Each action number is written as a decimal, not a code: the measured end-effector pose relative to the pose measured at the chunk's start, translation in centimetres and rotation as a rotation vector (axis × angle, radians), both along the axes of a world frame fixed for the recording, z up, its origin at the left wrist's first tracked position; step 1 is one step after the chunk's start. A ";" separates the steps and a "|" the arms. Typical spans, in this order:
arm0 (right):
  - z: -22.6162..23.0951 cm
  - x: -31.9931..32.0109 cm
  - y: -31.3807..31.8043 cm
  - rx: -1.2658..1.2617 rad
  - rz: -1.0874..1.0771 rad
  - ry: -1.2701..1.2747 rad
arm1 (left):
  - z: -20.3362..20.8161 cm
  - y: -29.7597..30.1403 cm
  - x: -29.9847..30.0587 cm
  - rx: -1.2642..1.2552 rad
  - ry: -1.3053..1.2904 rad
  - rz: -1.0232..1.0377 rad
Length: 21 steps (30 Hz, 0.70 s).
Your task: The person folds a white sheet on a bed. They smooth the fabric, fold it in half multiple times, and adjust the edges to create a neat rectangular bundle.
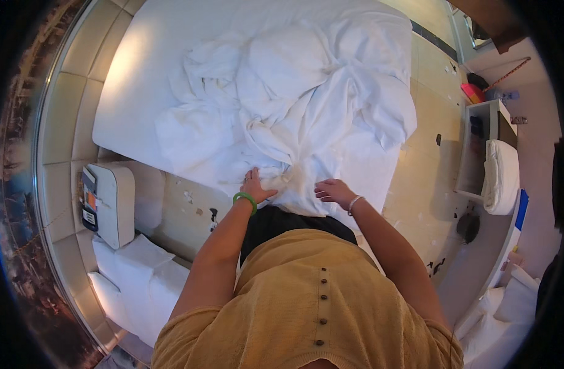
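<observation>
"As you look through the head view, where is the linen (282, 123)?"

"It lies heaped, white and creased, on the bed (140, 92), its near part reaching the edge by the person's dark trousers (269, 226)."

"And the 2 hands?"

"The left hand (255, 190) is spread, thumb out, on the linen's near part; a green bangle (245, 202) rings that wrist. The right hand (337, 192) is loose as well, fingers slightly bent and pointing toward the left. I cannot tell whether its fingertips touch the linen. That wrist wears a pale bracelet (354, 205)."

"What else is around?"

"Left of the bed is a white table (123, 203) with dark items (89, 212) on it. To the right, a shelf (494, 123) has a folded quilt (503, 175) at its near end. Between shelf and bed, dark bits (438, 139) are scattered on the floor (430, 169)."
</observation>
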State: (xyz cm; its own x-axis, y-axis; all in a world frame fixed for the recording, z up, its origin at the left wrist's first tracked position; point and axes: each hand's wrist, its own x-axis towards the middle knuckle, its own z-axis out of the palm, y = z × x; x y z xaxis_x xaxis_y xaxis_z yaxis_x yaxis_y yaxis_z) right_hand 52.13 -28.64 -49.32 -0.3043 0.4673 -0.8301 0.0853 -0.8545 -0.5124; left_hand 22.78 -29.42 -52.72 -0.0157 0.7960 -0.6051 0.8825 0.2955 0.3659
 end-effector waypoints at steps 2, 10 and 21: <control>-0.3 2.9 -0.3 0.008 -0.056 -0.061 | 0.5 -0.8 0.8 -0.041 0.141 -0.059; 4.6 2.3 2.3 -0.055 -0.180 0.017 | 11.6 4.6 2.6 -0.346 -1.533 0.787; 14.6 -0.3 8.9 -0.017 -0.659 0.707 | 15.2 5.6 3.2 -0.058 -1.607 1.338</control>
